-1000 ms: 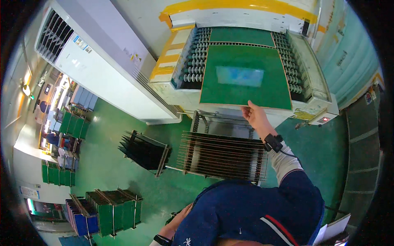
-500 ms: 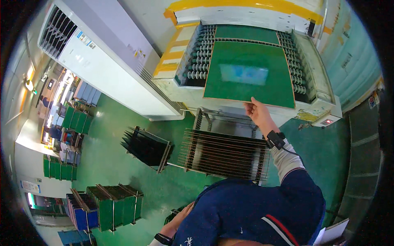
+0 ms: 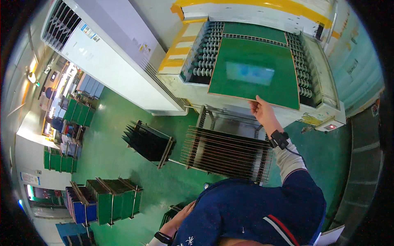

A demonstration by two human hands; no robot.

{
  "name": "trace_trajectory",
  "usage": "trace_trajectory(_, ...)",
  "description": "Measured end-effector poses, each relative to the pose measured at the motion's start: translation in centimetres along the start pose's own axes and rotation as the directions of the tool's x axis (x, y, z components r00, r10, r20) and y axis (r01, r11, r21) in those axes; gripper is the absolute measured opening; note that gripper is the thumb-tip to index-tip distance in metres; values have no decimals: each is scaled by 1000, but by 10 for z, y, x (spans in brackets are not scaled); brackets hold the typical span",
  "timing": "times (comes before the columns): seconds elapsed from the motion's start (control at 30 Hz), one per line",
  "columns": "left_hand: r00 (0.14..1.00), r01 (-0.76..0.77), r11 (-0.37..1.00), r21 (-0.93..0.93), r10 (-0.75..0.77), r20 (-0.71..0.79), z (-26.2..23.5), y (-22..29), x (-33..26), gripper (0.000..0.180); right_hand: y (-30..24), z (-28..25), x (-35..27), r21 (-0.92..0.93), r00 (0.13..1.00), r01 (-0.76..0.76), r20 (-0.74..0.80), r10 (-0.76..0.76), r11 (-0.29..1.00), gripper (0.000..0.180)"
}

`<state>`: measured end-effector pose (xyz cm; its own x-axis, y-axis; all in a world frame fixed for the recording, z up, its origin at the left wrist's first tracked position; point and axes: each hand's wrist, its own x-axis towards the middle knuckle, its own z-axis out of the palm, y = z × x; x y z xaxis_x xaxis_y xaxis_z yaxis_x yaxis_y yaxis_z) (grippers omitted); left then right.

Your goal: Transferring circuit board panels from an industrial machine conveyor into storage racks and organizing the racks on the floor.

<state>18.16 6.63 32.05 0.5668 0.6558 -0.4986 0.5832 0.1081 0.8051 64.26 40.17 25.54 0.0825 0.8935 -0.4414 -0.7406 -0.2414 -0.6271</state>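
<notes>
My right hand (image 3: 261,111) is closed on the near edge of a large flat green panel (image 3: 254,86), thumb on top and fingers curled below. The panel has a thin copper-coloured rim and lies over the rollers (image 3: 204,63) of a conveyor machine, its near edge jutting past the front. A second green panel (image 3: 254,32) lies farther in, under the machine's hood. My left hand (image 3: 180,219) is down by my body at the lower edge, with its fingers mostly hidden by my torso. Below my right forearm stands a rack (image 3: 225,153) of several thin upright panels.
Left of the rack, a smaller holder (image 3: 148,141) carries dark sheets. A tall white air-conditioner cabinet (image 3: 119,69) stands left of the machine. More racks of green panels (image 3: 113,203) stand on the green floor at lower left. Grey panelling (image 3: 365,172) borders the right side.
The view has shifted slightly, so the machine sits a little farther right in the picture. My right hand keeps its grip on the green panel's edge; my left hand stays low.
</notes>
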Motion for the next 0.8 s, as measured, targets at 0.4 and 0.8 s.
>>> trace_trajectory(0.4,999,29,999,16,-28,-38,12,-1,0,67,-9,10,2,18,1000,7,-17,-7,1000,25)
trace_trajectory(0.8,998,-36,971,238,47,-37,16,7,2,71,9,19,-16,-561,970,-56,164,178,826,33)
